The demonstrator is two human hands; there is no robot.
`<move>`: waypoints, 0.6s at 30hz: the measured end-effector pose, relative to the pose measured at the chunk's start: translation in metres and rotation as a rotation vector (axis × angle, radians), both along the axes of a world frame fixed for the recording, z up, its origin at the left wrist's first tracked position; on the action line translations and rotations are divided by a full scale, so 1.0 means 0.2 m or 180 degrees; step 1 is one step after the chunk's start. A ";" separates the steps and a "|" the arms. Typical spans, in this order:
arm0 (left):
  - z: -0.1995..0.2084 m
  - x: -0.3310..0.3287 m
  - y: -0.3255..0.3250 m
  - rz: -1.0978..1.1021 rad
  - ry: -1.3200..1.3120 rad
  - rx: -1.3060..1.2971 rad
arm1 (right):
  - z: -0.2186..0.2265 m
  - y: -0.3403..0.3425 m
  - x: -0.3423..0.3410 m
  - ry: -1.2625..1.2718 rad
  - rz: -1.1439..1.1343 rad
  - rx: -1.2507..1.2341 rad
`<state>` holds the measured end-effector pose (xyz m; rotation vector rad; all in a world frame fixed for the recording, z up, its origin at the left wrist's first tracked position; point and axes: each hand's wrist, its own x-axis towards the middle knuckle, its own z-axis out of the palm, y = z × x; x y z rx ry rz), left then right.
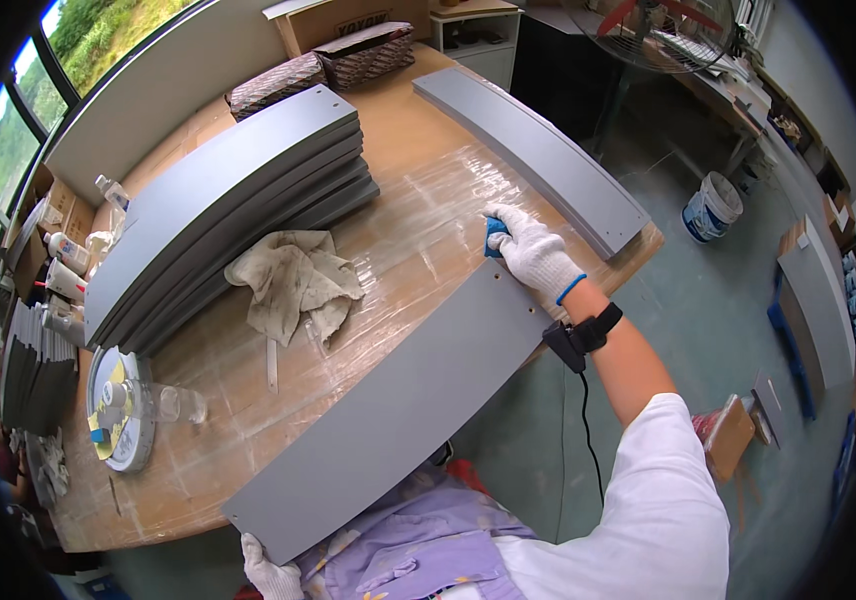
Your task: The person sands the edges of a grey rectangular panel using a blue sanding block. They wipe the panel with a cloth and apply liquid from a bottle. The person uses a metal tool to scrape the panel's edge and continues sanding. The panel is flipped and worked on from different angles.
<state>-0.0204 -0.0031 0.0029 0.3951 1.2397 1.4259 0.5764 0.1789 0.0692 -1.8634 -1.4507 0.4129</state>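
The panel [388, 410] lay across the worktop's [388, 250] near edge, partly overhanging it, between the two hands. The left hand [273, 572] touched its left end; how far that hand was closed could not be told. The right hand [535, 255], just by the right end's far corner, was curled around a blue pad [495, 237]. Beyond lay a rag [298, 285], then a stack [238, 185] toward the worktop's left edge.
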 end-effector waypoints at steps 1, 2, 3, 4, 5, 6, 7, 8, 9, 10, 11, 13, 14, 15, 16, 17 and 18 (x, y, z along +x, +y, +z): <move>-0.01 0.01 0.00 -0.0003 -0.0002 0.0025 | -0.02 0.01 0.02 -0.0080 -0.0107 0.0031; -0.02 0.01 0.00 0.0014 0.0006 0.0062 | -0.01 0.02 0.02 -0.0150 -0.0195 0.0073; -0.03 0.00 0.00 0.0028 0.0014 0.0099 | 0.00 0.03 0.02 -0.0220 -0.0286 0.0114; -0.05 -0.02 0.00 0.0058 -0.0004 0.0115 | 0.01 0.02 0.03 0.0447 -0.0377 0.0077; -0.08 -0.03 0.00 0.0101 -0.0022 0.0121 | 0.08 0.00 0.01 0.1112 -0.0452 0.0028; -0.09 -0.04 -0.01 0.0144 -0.0040 0.0127 | 0.12 -0.02 0.00 0.1778 -0.0523 -0.0022; -0.11 -0.06 -0.02 0.0130 -0.0093 0.0145 | 0.08 -0.01 0.02 0.2247 -0.0356 0.0035; -0.10 -0.05 -0.02 0.0086 -0.0159 0.0153 | 0.05 -0.03 0.06 0.2701 -0.0215 0.0097; -0.09 -0.03 -0.01 0.0043 -0.0225 0.0161 | 0.03 -0.05 0.09 0.3153 -0.0068 0.0162; -0.07 -0.03 -0.02 0.0019 -0.0186 0.0008 | 0.00 -0.06 0.10 0.3341 0.0015 0.0107; 0.00 0.01 -0.02 0.0010 -0.0137 -0.0146 | 0.00 -0.08 0.09 0.3329 0.0064 0.0058; 0.03 0.03 -0.03 0.0007 0.0049 -0.0312 | 0.00 -0.09 0.07 0.3305 0.0164 -0.0040; 0.03 0.03 -0.02 0.0013 0.0195 -0.0321 | 0.00 -0.08 0.06 0.3335 0.0246 -0.0102; 0.04 0.03 -0.02 0.0019 0.0340 -0.0330 | 0.00 -0.08 0.05 0.3365 0.0329 -0.0164; 0.03 0.03 -0.02 -0.0013 0.0407 -0.0313 | 0.00 -0.07 0.04 0.3394 0.0411 -0.0226; 0.03 0.03 -0.03 -0.0037 0.0474 -0.0296 | 0.02 -0.07 0.03 0.3324 0.0426 -0.0307; 0.03 0.02 -0.03 -0.0061 0.0541 -0.0279 | 0.04 -0.07 0.01 0.3253 0.0440 -0.0388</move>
